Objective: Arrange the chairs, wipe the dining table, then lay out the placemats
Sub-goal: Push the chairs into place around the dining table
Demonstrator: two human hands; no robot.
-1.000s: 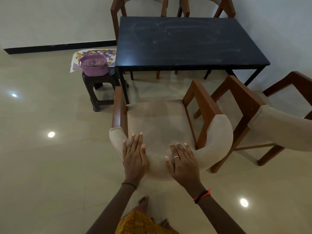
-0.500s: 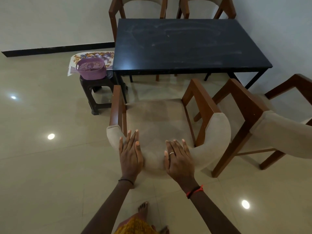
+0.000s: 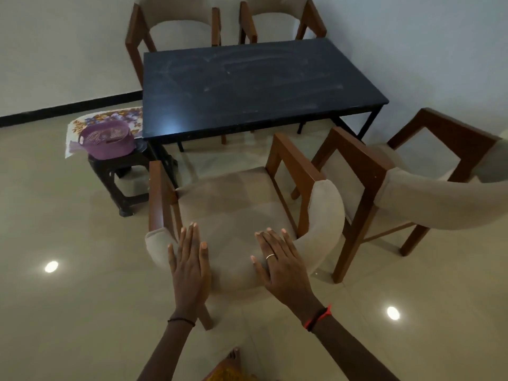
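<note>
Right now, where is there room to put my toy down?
The whole black table top is bare. The seat of the chair under both hands is bare too. The small stool is crowded: a purple basket fills it.

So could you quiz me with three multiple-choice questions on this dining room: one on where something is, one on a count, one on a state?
1. Where is the purple basket?
A. on the dark stool left of the table
B. on the table
C. on a chair seat

2. How many chairs show?
A. two
B. four
C. six

3. What are the hands doing?
A. holding a cloth
B. lying flat on a chair back
C. hanging free

Answers:
1 A, it sits on the stool.
2 B, two behind the black table, two in front.
3 B, left hand and right hand press open on the near chair.
</note>
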